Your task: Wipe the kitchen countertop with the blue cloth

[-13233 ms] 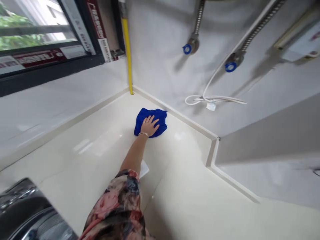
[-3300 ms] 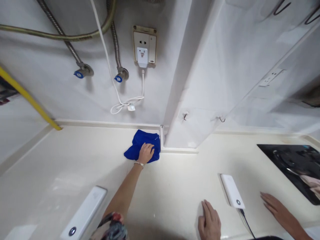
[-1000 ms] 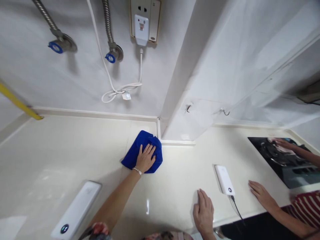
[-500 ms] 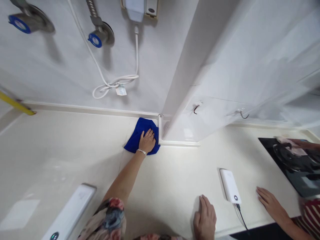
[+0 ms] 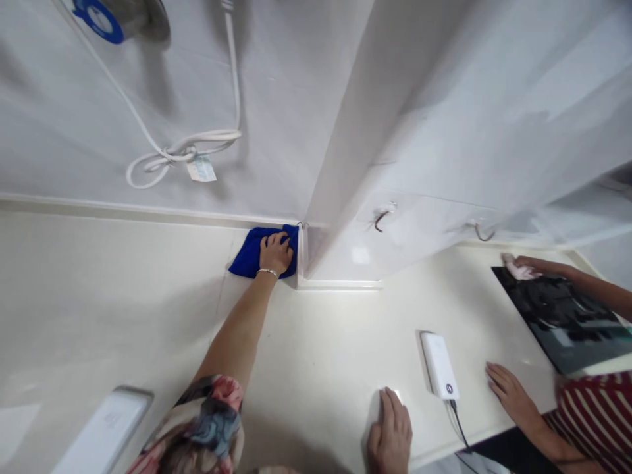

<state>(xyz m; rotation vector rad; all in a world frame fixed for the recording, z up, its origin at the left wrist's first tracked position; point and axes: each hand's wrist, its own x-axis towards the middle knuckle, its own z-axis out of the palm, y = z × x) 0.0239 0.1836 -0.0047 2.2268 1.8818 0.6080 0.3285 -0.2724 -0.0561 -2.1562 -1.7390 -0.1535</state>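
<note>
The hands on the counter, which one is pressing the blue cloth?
The left hand, reaching far into the corner by the wall, presses the blue cloth. The right hand lies flat on the bare countertop; the co-worker's hand rests beside the white power bank.

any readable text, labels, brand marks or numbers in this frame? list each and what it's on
None can be read.
Tag on the white cord: any print is too small and blurred.
White power bank by the right hand: only a round dark button, no legible mark.
White device at the lower left: faint marking, blurred.
Blue valve cap: no legible lettering.
Blue cloth under the left hand: plain.
</note>
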